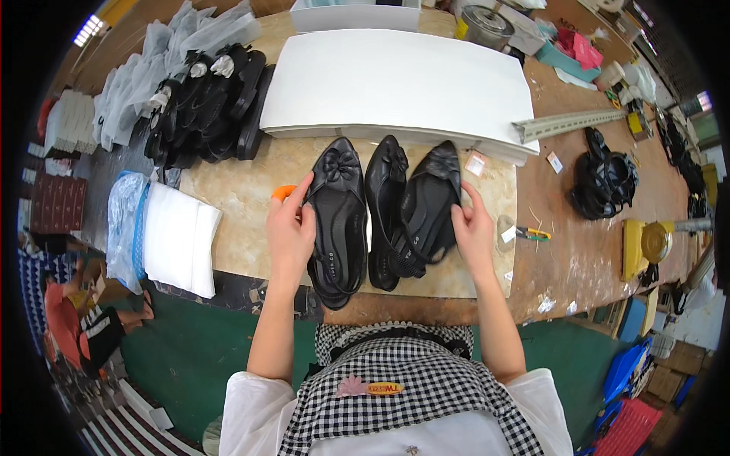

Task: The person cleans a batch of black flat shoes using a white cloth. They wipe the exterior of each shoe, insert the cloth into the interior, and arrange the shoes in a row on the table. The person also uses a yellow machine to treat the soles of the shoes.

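Note:
Three black pointed slingback shoes lie side by side before me on a marbled board point(251, 239). My left hand point(292, 228) has its thumb and finger on the edge of the left shoe point(337, 228), which bears a flower ornament; an orange band is around one finger. The middle shoe point(385, 211) lies tilted on its side. My right hand point(474, 228) grips the outer edge of the right shoe point(433, 199), whose strap end overlaps the middle shoe. Behind them is a stack of white paper sheets point(399, 85).
Black shoes point(214, 108) are piled at the back left near wrapped bundles point(137, 85). Folded white sheets point(178, 239) lie at left. A metal angle bar point(570, 124), black straps or shoes point(604, 182), a small cutter point(533, 233) and a yellow tape dispenser point(633, 251) are at right. A person point(74, 325) sits lower left.

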A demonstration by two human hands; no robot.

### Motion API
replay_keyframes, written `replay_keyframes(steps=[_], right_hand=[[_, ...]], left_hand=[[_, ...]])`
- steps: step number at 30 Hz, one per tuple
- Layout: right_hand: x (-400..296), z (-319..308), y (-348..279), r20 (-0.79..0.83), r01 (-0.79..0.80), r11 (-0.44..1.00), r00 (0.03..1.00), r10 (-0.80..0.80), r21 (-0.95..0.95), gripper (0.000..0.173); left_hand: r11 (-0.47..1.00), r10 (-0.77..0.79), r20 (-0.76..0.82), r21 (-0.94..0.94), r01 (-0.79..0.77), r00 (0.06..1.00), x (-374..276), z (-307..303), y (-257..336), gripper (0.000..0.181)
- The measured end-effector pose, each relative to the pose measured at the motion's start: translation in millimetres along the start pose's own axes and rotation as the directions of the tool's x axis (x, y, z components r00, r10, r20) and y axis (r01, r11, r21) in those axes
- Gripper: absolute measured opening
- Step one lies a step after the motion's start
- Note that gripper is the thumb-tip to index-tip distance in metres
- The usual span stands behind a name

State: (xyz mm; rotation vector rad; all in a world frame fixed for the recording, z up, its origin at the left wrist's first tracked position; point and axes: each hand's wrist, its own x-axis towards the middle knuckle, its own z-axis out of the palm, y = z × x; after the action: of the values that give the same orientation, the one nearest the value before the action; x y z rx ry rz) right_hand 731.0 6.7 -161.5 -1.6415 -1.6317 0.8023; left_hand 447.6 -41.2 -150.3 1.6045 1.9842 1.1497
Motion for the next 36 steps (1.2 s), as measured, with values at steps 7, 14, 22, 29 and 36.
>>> replay_keyframes(steps=[7,14,22,29,36], right_hand=[[-6,-60,10,-0.410,0.258,0.949,0.897,-0.165,0.184,0.038],[28,-102,41,-0.379,0.186,0.884,0.925,-0.012,0.428,0.039],[20,-76,50,0.142,0.082,0.734,0.990,0.019,-0.674,0.035],[-8,-59,63,0.096,-0.036,0.902,0.992,0.085,-0.430,0.038],[-41,-95,38,-0.078,-0.221,0.975,0.972,0.222,0.025,0.042]], left_hand=[[0.994,0.085,-0.783,0.024,-0.107,0.616,-6,-68,-44,0.031],[0.944,-0.284,-0.140,0.130,0.302,0.949,-26,-75,-117,0.047],[0.997,-0.076,-0.010,0.025,0.076,0.997,-11,-12,-46,0.038],[0.736,0.425,0.247,0.465,-0.491,0.871,192,86,84,0.057],[0.804,0.463,0.178,0.329,-0.496,0.869,230,161,38,0.044]])
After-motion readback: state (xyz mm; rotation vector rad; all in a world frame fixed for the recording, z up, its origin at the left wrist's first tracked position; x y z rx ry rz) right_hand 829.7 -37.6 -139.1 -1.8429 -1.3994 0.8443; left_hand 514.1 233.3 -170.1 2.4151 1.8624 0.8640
